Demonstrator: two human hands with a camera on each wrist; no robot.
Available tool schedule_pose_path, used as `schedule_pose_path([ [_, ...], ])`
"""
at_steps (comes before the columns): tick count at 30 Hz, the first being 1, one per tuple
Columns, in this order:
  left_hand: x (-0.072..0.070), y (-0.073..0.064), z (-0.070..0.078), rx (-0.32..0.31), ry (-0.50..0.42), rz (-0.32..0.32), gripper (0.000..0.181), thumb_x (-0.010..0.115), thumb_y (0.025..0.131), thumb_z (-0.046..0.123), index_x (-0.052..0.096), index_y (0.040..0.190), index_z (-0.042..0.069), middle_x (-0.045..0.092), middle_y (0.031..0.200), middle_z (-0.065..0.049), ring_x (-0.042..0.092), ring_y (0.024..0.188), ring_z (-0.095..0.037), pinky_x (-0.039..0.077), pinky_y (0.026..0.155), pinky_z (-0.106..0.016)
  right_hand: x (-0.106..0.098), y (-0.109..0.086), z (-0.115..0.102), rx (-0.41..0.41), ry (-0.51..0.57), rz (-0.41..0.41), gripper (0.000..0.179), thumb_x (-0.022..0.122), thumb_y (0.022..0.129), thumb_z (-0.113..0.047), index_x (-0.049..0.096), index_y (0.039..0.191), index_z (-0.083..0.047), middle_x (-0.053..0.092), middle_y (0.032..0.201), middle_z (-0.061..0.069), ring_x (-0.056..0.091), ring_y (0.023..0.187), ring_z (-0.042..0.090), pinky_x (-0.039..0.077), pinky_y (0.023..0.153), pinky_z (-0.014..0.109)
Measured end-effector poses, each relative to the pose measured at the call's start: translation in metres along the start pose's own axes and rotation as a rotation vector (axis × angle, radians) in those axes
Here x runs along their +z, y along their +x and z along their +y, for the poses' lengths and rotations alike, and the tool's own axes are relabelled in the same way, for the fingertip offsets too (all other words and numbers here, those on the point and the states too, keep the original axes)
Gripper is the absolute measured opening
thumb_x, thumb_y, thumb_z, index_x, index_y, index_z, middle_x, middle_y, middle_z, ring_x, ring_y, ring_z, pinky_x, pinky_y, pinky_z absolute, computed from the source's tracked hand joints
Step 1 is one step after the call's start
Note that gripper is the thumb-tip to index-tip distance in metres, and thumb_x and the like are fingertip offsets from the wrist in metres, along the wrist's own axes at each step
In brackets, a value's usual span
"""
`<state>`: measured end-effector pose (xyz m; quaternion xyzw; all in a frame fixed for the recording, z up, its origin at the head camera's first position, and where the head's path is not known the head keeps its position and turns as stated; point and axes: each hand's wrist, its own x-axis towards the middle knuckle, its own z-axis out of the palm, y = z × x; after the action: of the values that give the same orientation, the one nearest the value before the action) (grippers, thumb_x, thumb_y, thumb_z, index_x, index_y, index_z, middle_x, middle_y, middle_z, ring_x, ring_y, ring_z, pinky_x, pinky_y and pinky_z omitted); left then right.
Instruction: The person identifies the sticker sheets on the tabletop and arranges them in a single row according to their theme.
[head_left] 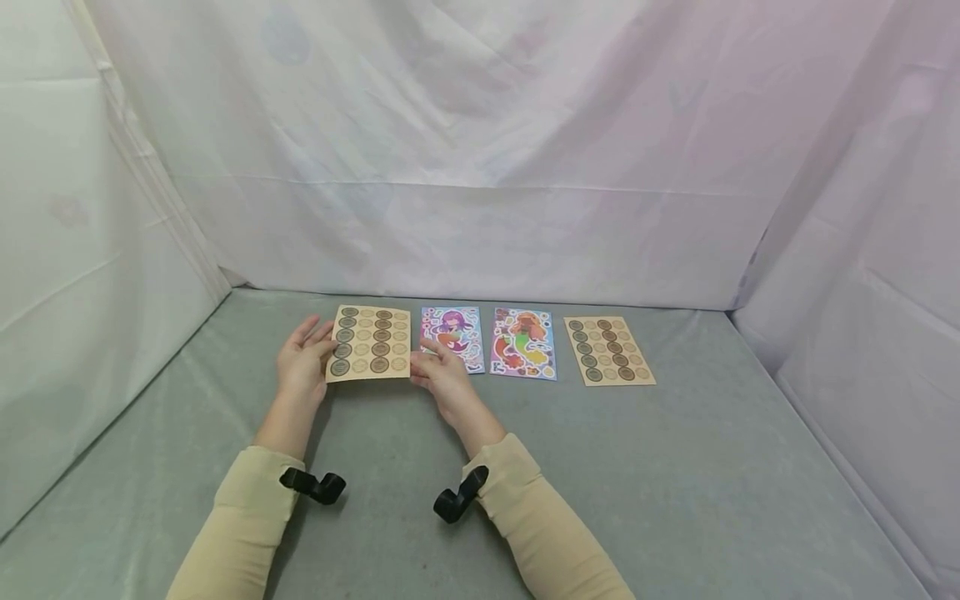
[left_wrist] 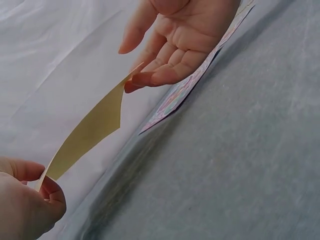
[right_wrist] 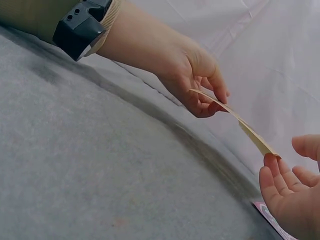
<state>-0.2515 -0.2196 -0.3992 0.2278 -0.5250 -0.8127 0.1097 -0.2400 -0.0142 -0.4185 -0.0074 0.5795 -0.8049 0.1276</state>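
Note:
A tan sticker sheet point(head_left: 369, 342) with rows of dark and pale round stickers is held raised above the grey cloth at left of centre. My left hand point(head_left: 302, 367) pinches its left edge between thumb and fingers, clearest in the left wrist view, where the sheet point(left_wrist: 92, 130) bows slightly. At the opposite edge is my right hand point(head_left: 450, 387). Its fingers point(right_wrist: 282, 185) touch the sheet's edge from below, fairly straight, while the thumb stands apart from the paper.
Right of the held sheet lie a purple-haired mermaid sticker sheet point(head_left: 465, 329), partly behind my right hand, and another mermaid sheet point(head_left: 525, 343). Farther right lies a second tan round-sticker sheet point(head_left: 609, 352). White cloth walls point(head_left: 480, 242) enclose the grey-covered table point(head_left: 645, 492) at the back and sides.

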Motion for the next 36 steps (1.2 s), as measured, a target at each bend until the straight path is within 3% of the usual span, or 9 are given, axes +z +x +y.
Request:
schedule_pose_path([
  [10, -0.003, -0.01, 0.008, -0.011, -0.015, -0.047, 0.064, 0.051, 0.088, -0.018, 0.045, 0.143, 0.014, 0.046, 0.142, -0.012, 0.05, 0.12, -0.018, 0.05, 0.082, -0.018, -0.001, 0.0, -0.004, -0.02, -0.014, 0.012, 0.049, 0.06, 0.092, -0.001, 0.046, 0.139, 0.001, 0.066, 0.09, 0.009, 0.063, 0.07, 0.014, 0.056, 0.069, 0.029],
  [22, -0.008, -0.023, 0.013, -0.001, 0.014, -0.112, 0.065, 0.052, 0.087, -0.018, 0.043, 0.144, 0.011, 0.047, 0.14, -0.012, 0.054, 0.111, -0.014, 0.049, 0.085, -0.019, 0.001, -0.004, -0.014, -0.024, -0.056, 0.007, 0.053, 0.063, 0.087, 0.007, 0.048, 0.137, 0.0, 0.064, 0.082, 0.005, 0.063, 0.064, 0.014, 0.056, 0.061, 0.027],
  [28, -0.011, -0.027, 0.015, -0.003, 0.03, -0.141, 0.065, 0.053, 0.086, -0.018, 0.042, 0.145, 0.01, 0.048, 0.138, -0.011, 0.052, 0.115, -0.015, 0.05, 0.084, -0.019, -0.002, -0.007, -0.016, -0.027, -0.073, -0.02, 0.053, 0.063, 0.086, 0.008, 0.049, 0.137, 0.0, 0.063, 0.081, 0.005, 0.062, 0.062, 0.015, 0.056, 0.061, 0.028],
  [36, -0.018, -0.034, 0.019, 0.003, 0.032, -0.221, 0.065, 0.056, 0.085, -0.017, 0.041, 0.144, 0.007, 0.057, 0.114, -0.001, 0.058, 0.101, -0.01, 0.051, 0.082, -0.02, -0.007, -0.011, -0.018, -0.032, -0.107, -0.062, 0.054, 0.063, 0.087, 0.006, 0.048, 0.138, -0.001, 0.066, 0.083, 0.006, 0.062, 0.063, 0.015, 0.056, 0.061, 0.028],
])
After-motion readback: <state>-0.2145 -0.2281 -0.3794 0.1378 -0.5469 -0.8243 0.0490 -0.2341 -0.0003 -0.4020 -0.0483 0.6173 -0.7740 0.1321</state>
